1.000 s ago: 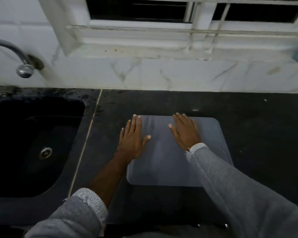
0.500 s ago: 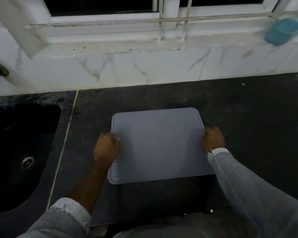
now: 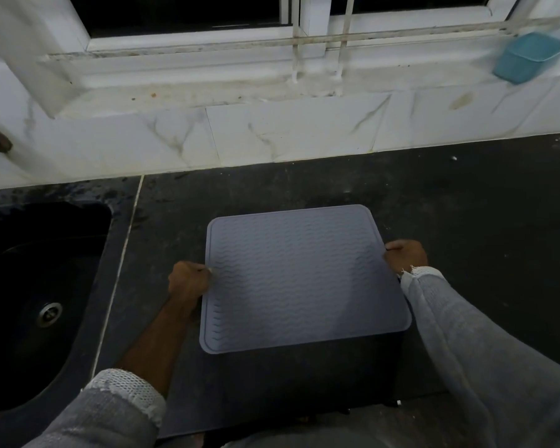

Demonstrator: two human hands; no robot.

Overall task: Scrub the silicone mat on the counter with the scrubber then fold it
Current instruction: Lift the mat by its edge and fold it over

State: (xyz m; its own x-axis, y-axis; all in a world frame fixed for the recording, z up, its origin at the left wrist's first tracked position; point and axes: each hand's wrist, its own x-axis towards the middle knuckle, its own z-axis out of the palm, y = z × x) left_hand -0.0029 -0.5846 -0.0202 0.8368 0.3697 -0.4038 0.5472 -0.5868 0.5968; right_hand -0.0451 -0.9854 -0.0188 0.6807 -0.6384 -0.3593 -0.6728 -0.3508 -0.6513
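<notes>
- Dark speckled stone forms the bench (image 3: 466,195), backed by white marble-veined wall tiles (image 3: 304,130) and a grimy white window sill (image 3: 207,79).
- Compared with a second ago, both hands no longer lie flat on the mat; they have moved out to its side edges and curled round them.
- Since half a second ago the grip and the mat's place look much the same.
- The left hand (image 3: 188,281) grips the left edge of the silicone mat (image 3: 304,279), fingers curled round it.
- The right hand (image 3: 406,255) grips the right edge likewise.
- The mat is grey, rounded-cornered and ribbed with wavy lines inside a raised rim; its near edge looks lifted, casting a shadow on the bench.
- A black sink (image 3: 39,302) with a metal drain (image 3: 50,313) sits to the left.
- A teal tub (image 3: 527,58) rests on the sill, blurred.
</notes>
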